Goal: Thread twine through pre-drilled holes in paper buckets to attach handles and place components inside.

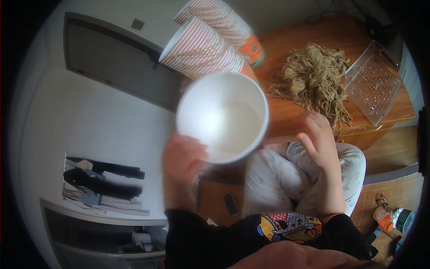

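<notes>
My left hand [182,157] grips the rim of a large white paper bucket [192,101]. The bucket is tilted so that its bare white inside and round bottom face me. Over by the table's front edge is my right hand [315,136], thumb apart from loosely bent fingers, with nothing visible in it. Just beyond that hand lies a loose heap of tan yarn [313,74] on the wooden table [286,33]. Behind the bucket stand two stacks of striped paper buckets, a nearer stack [192,47] and a farther stack [219,18], with orange bands.
A clear plastic tray [374,83] sits right of the yarn. Dark cables [333,11] lie at the back. A phone [230,204] rests by my crossed legs [277,184]. Glasses [383,201] and a round tin [403,219] are at lower right. Clothes [105,179] hang at left.
</notes>
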Motion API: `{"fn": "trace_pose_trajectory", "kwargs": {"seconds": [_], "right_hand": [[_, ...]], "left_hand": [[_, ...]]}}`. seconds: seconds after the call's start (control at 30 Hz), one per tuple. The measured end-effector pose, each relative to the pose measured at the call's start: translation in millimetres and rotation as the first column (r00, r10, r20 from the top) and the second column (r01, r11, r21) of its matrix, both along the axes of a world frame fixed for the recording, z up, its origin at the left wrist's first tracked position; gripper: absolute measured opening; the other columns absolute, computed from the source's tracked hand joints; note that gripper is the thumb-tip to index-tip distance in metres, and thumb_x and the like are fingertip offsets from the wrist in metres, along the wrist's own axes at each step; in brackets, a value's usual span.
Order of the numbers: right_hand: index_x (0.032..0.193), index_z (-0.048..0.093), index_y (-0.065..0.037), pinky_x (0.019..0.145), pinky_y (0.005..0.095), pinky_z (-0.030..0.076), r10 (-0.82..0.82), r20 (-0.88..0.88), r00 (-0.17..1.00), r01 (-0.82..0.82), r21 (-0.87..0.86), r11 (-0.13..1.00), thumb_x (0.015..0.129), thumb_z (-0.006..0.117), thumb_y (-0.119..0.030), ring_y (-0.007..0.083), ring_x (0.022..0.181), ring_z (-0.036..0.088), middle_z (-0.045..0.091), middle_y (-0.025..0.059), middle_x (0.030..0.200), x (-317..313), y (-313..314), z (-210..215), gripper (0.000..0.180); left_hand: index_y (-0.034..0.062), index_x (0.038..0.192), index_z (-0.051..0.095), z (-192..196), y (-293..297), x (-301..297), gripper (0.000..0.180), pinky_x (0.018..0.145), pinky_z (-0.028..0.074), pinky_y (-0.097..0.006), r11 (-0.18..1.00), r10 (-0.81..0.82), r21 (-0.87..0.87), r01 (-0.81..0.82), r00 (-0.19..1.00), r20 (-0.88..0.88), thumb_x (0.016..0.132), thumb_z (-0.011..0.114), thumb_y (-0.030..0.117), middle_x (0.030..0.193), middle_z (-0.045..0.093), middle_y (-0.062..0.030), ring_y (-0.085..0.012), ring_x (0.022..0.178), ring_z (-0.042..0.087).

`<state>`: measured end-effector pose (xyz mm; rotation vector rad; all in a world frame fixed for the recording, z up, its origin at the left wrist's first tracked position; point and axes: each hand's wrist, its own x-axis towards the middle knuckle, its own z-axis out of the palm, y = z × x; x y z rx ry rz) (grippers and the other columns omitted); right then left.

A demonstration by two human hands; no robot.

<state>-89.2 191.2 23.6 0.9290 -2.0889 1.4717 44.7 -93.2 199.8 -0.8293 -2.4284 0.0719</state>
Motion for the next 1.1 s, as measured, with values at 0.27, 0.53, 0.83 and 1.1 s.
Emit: {"fn": "trace_pose_trajectory", "kwargs": {"seconds": [0.27, 0.53, 0.83, 1.1], "right_hand": [[0.088, 0.056, 0.0, 0.079, 0.045, 0.043, 0.065, 0.078, 0.995, -0.065, 0.002, 0.998, 0.086, 0.063, -0.032, 0.0395, 0.086, 0.053, 0.057, 0.0181, 0.086, 6, -4, -1, 0.033], [0.086, 0.057, -0.002, 0.079, 0.0456, 0.043, 0.07, 0.097, 0.993, -0.076, 0.059, 0.995, 0.089, 0.062, -0.033, 0.0393, 0.085, 0.055, 0.058, 0.0176, 0.083, 14, -1, 9, 0.032], [0.085, 0.057, -0.001, 0.079, 0.0449, 0.043, 0.052, 0.088, 0.995, -0.056, 0.04, 0.998, 0.089, 0.063, -0.033, 0.0381, 0.085, 0.055, 0.058, 0.017, 0.083, 13, -2, 3, 0.033], [0.089, 0.06, -0.002, 0.08, 0.0436, 0.044, 0.042, 0.11, 0.993, -0.047, 0.047, 0.998, 0.089, 0.064, -0.033, 0.0366, 0.086, 0.056, 0.06, 0.0158, 0.083, 12, -6, 3, 0.031]], "left_hand": [[0.0023, 0.087, 0.066, 144, 1, -52, 0.006, 0.082, 0.048, -0.036, 0.988, -0.018, -0.145, -0.043, 0.919, -0.394, 0.082, 0.069, 0.002, 0.089, 0.068, -0.0088, -0.0259, 0.087, 0.063], [0.0059, 0.093, 0.067, 194, 2, -145, 0.011, 0.081, 0.049, -0.034, 0.936, -0.009, -0.323, -0.138, 0.909, -0.416, 0.085, 0.07, 0.013, 0.094, 0.068, -0.0048, -0.024, 0.091, 0.062], [0.0057, 0.093, 0.066, 196, -38, -172, 0.015, 0.076, 0.05, -0.034, 0.926, 0.074, -0.329, -0.185, 0.943, -0.323, 0.085, 0.071, 0.017, 0.089, 0.066, -0.0065, -0.0247, 0.087, 0.061], [0.003, 0.094, 0.068, 200, -88, -182, 0.022, 0.078, 0.047, -0.028, 0.921, 0.26, 0.294, -0.257, 0.965, 0.029, 0.087, 0.073, 0.023, 0.085, 0.066, -0.0043, -0.0136, 0.083, 0.06]]}}
